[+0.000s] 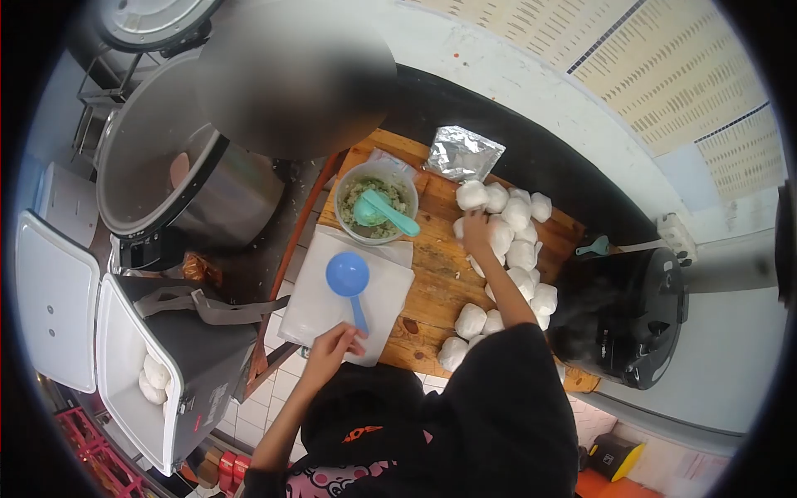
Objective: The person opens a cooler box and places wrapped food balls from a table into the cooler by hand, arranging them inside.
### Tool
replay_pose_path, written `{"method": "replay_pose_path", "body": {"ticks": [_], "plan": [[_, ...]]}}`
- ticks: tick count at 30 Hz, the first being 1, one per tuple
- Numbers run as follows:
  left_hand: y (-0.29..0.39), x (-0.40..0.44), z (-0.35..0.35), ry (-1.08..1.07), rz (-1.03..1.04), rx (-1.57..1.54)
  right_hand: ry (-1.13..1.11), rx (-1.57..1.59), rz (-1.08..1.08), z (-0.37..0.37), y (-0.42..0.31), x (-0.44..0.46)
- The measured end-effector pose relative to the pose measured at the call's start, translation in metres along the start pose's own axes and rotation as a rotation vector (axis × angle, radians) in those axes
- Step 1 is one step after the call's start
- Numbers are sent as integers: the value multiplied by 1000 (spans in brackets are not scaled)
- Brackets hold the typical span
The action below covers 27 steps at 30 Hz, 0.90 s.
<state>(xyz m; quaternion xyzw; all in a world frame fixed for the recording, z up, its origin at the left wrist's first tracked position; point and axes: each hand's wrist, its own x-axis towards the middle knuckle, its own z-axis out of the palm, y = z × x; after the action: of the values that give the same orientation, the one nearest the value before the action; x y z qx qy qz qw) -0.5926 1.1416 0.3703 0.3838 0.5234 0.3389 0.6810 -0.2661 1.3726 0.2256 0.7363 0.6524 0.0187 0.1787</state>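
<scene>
My left hand (334, 344) is at the lower edge of a stack of white sheets (309, 299), its fingers closed at the handle end of a blue scoop (347, 274). The scoop's round bowl is over the sheets. My right hand (477, 231) reaches across to the far side of the wooden table, fingers curled on a white wrapped bundle (499, 238) among several alike; the fingertips are partly hidden. Between the hands and farther back, a tub (342, 217) holds a green-flecked mix with a teal spoon (390, 214) in it.
A foil packet (465, 154) lies at the back of the wooden table (427, 286). On the right stands a black cooker (618, 319). A large open pot (241, 195) and an open cooler box (187, 365) with white bundles are at left. A blurred shape covers the top.
</scene>
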Motion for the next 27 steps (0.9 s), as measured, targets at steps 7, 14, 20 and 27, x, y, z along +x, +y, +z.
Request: {"method": "replay_pose_path", "body": {"ticks": [7,14,20,27], "plan": [[-65,87,49,-137,-209,-199,84,416,-511,20,-9,-58],[-81,124,86,90,35,-332,-50,984,-437,-45,-16,-130],[-67,125,65,50,-123,-988,-72,1086,-191,-41,-2,-61],[-30,67,26,168,-50,-962,292,57,259,52,-53,33]]}}
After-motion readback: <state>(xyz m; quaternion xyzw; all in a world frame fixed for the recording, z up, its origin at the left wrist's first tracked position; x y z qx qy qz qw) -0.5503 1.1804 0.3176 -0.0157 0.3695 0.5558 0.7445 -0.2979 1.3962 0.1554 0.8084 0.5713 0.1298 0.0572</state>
